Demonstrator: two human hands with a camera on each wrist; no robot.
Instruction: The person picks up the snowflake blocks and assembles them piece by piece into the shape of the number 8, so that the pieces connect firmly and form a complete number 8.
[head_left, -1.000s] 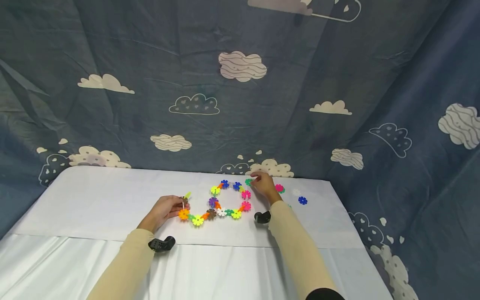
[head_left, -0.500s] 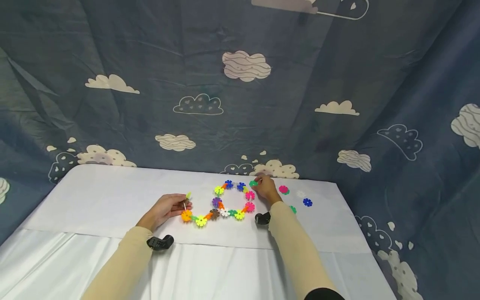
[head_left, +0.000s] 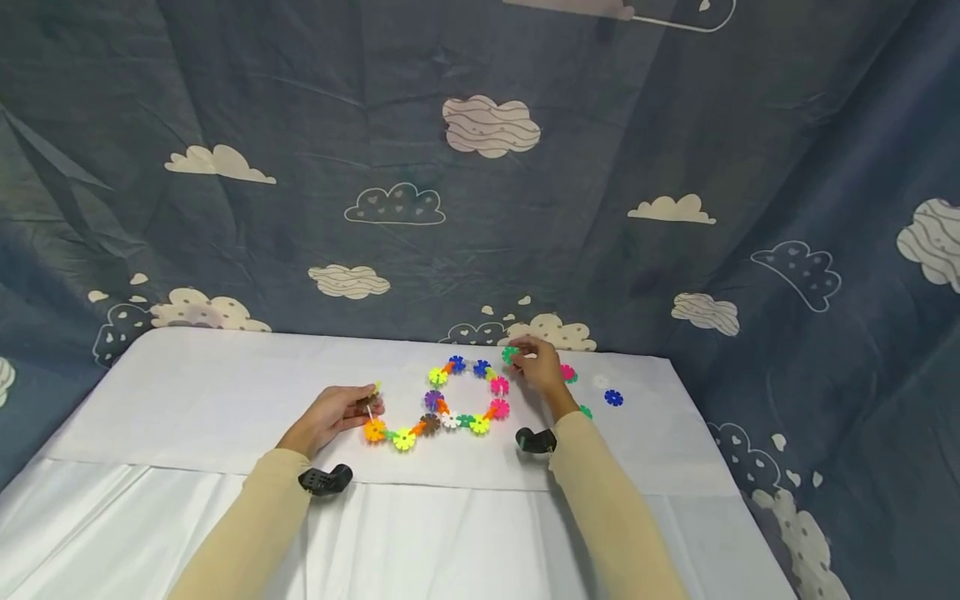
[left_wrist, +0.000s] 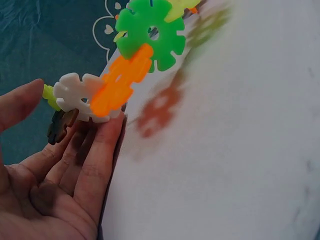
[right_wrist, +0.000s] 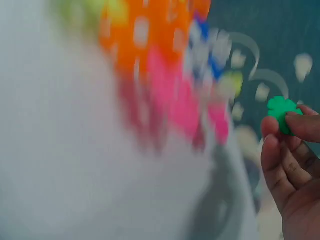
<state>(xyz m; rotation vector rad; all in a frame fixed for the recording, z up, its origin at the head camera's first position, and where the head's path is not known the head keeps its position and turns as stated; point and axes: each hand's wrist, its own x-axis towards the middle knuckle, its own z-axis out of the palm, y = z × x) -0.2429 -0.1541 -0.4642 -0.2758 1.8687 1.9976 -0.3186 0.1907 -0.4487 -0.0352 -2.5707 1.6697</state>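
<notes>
A chain of colourful notched flower-shaped plastic discs (head_left: 404, 439) lies on the white table, its right part bent into a ring with a purple disc (head_left: 434, 400) on its left side. My left hand (head_left: 335, 417) holds the chain's left end, where a white disc (left_wrist: 80, 92), a brown disc (left_wrist: 62, 126) and a yellow-green piece are joined. An orange disc (left_wrist: 121, 81) and a green disc (left_wrist: 150, 34) follow along the chain. Just beyond the ring's upper right, my right hand (head_left: 538, 367) pinches a loose green flower disc (right_wrist: 283, 112) between thumb and fingers.
Loose discs lie to the right of my right hand: a pink disc (head_left: 567, 372) over a green one, a white disc (head_left: 600, 381), a blue disc (head_left: 613, 397) and another green disc (head_left: 585, 412). A dark cloud-print curtain (head_left: 405, 275) hangs right behind the table (head_left: 225, 400).
My right hand has risen slightly and drawn a little to the right with the green disc in its pinch. The left hand stays at the chain's end.
</notes>
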